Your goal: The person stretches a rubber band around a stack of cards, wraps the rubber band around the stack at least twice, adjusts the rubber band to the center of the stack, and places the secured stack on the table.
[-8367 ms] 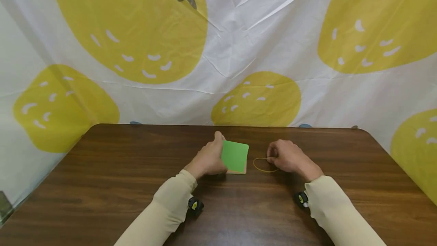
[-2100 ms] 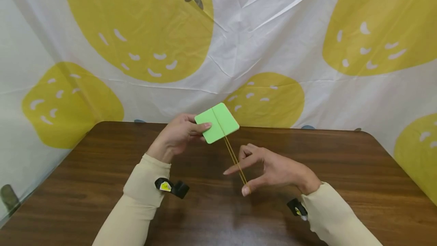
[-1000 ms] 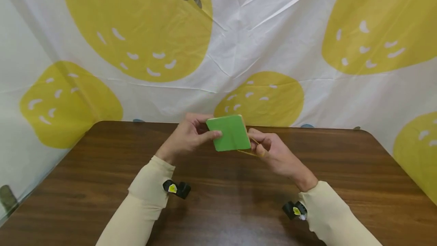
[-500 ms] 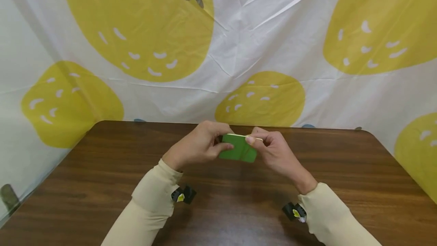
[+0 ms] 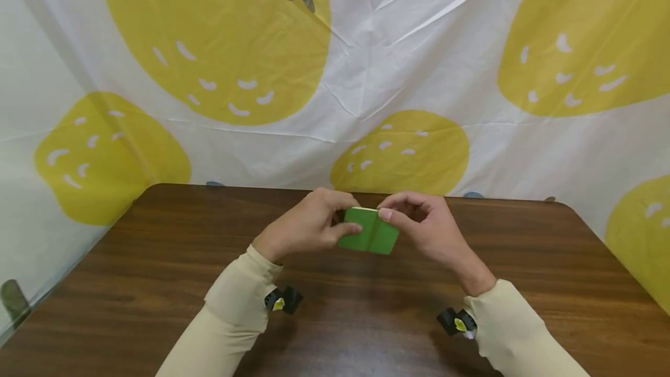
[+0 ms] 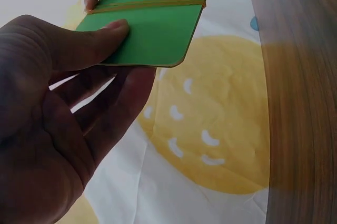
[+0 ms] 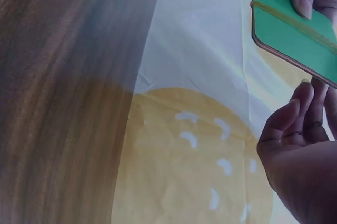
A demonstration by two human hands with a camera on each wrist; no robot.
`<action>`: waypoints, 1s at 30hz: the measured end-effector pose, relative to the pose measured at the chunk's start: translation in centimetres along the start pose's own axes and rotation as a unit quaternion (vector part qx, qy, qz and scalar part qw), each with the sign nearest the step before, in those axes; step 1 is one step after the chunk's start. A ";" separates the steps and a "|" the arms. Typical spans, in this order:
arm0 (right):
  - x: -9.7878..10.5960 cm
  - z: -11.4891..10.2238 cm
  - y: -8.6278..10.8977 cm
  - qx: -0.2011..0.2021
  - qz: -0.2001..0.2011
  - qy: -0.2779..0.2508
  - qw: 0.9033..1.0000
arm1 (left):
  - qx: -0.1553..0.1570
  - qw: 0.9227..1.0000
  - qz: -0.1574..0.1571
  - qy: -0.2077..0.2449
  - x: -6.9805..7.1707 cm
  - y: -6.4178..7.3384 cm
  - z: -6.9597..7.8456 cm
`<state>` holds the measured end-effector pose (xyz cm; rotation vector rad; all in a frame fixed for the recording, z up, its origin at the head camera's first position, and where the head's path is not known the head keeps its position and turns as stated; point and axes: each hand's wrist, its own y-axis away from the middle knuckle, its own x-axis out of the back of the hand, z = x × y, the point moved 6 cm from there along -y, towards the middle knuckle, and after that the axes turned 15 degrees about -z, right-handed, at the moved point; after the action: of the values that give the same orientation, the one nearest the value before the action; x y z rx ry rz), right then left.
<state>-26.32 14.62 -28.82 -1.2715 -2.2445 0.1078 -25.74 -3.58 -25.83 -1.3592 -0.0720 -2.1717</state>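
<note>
A thin stack of green square cards [image 5: 386, 239] is held above the table, its face tilted toward me. My left hand [image 5: 309, 226] grips it from the left, thumb on the face and fingers behind. A doubled yellow rubber band [image 6: 147, 4] runs straight across the face and wraps over the edge, as the left wrist view shows. At the top edge, the thumb and forefinger of my right hand [image 5: 437, 228] pinch where the band crosses. The right wrist view shows the stack [image 7: 289, 34] at upper right. The back of the stack is hidden.
Below the hands lies a dark brown wooden table [image 5: 157, 284]. A white cloth with yellow fruit shapes [image 5: 403, 156] hangs just behind its far edge. Small black wrist cameras [image 5: 284, 300] sit on both cream sleeves.
Earlier, my right hand stretched the band away from the stack. Since then the stack has tipped and the band's far loop has come flat across it. Over the last half second the hands barely move.
</note>
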 end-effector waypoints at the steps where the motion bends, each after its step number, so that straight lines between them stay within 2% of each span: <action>1: 0.1 -0.2 0.0 0.011 0.001 -0.006 1.000 | 0.006 1.000 0.000 0.007 0.0 0.0 -0.1; 5: 0.3 -0.9 0.1 0.047 0.003 -0.020 0.999 | 0.024 0.999 0.002 0.020 0.2 0.1 -0.4; 10: 0.3 -1.1 0.2 0.055 0.022 0.001 0.998 | 0.039 0.999 0.000 0.030 0.1 -0.1 -0.5; 14: 0.4 -1.1 0.2 0.058 0.035 0.015 0.998 | 0.045 0.996 0.045 0.068 0.6 0.0 -0.6; 17: 0.3 -1.2 0.1 0.067 0.034 0.022 0.997 | 0.035 0.991 0.084 0.093 1.0 0.1 -0.6; 20: 0.3 -1.3 0.1 0.074 0.035 0.031 0.996 | 0.026 0.990 0.102 0.096 1.1 0.2 -0.4; 30: 0.1 -1.5 0.2 0.085 0.044 0.038 0.995 | 0.021 0.991 0.102 0.089 1.1 0.2 0.0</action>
<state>-25.50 14.50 -27.59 -1.2612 -2.0677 0.2729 -25.98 -4.25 -24.98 -1.0931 0.0858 -2.0959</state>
